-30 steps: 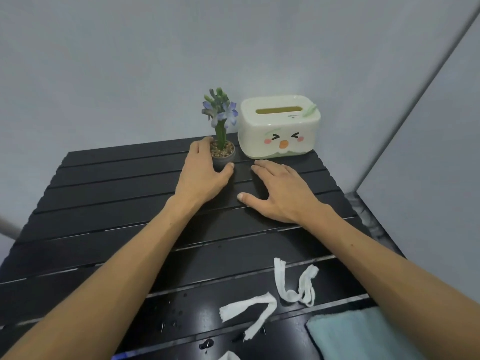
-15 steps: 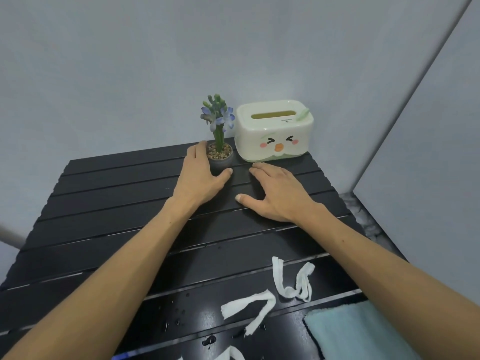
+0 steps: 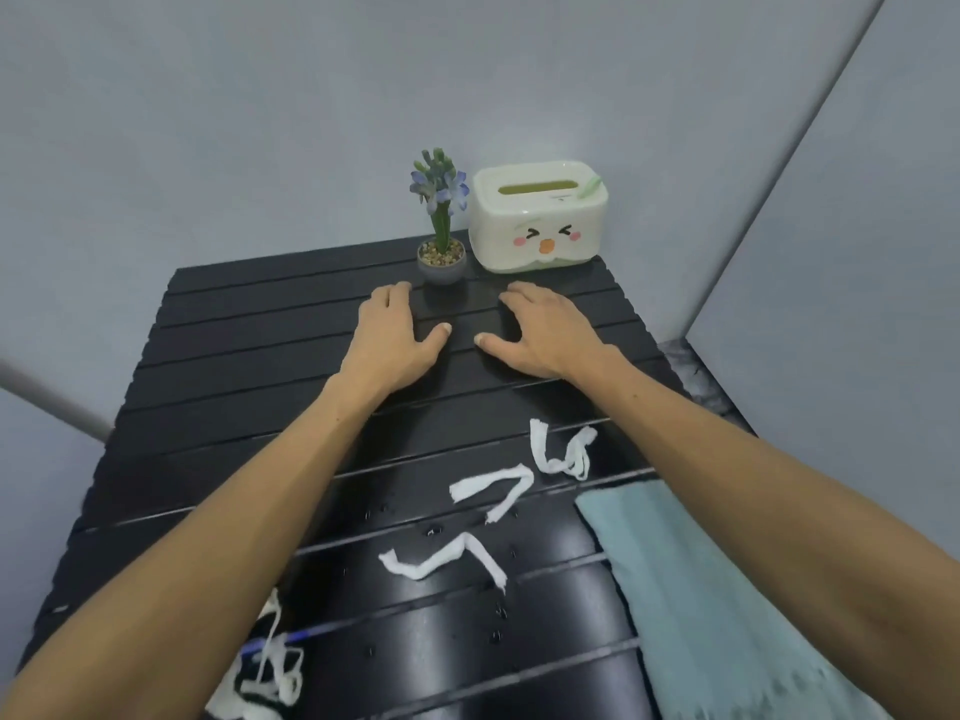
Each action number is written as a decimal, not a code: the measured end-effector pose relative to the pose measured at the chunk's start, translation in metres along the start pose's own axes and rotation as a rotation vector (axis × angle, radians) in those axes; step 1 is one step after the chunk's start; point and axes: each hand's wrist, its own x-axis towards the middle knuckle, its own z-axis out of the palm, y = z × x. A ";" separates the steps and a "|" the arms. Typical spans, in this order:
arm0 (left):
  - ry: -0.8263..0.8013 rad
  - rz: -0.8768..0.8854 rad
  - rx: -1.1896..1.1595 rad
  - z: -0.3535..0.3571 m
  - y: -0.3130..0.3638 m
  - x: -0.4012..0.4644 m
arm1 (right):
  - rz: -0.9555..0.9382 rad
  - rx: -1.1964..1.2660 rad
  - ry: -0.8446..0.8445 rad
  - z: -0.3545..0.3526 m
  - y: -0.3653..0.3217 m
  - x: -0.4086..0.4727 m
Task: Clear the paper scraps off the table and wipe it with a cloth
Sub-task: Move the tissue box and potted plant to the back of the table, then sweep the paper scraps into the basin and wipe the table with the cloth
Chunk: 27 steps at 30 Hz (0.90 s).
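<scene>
Several white paper scraps lie on the black slatted table: a looped strip, a bent strip, a zigzag strip and a tangled bunch near the front edge, partly under my left forearm. A light blue cloth lies at the front right, partly under my right forearm. My left hand and my right hand rest flat on the far part of the table, fingers spread, holding nothing. Small water droplets dot the slats near the scraps.
A small potted plant with blue flowers stands at the far edge, just beyond my hands. A cream tissue box with a cartoon face stands to its right. Grey walls close in behind and to the right.
My left hand has drawn back from the plant pot and now lies flat beside it. The view has tilted down, showing more scraps and cloth at the front.
</scene>
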 end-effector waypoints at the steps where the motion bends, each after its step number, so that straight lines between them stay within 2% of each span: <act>1: -0.007 0.001 0.004 -0.001 0.001 -0.006 | 0.013 0.000 -0.001 -0.001 -0.002 -0.003; 13: -0.048 -0.007 0.002 -0.039 0.014 -0.095 | 0.001 0.022 0.012 -0.036 -0.036 -0.082; 19: -0.046 -0.020 -0.037 -0.052 0.024 -0.169 | 0.018 0.048 0.028 -0.050 -0.049 -0.148; 27: -0.015 0.017 -0.067 -0.043 0.035 -0.279 | 0.040 0.090 0.081 -0.035 -0.050 -0.250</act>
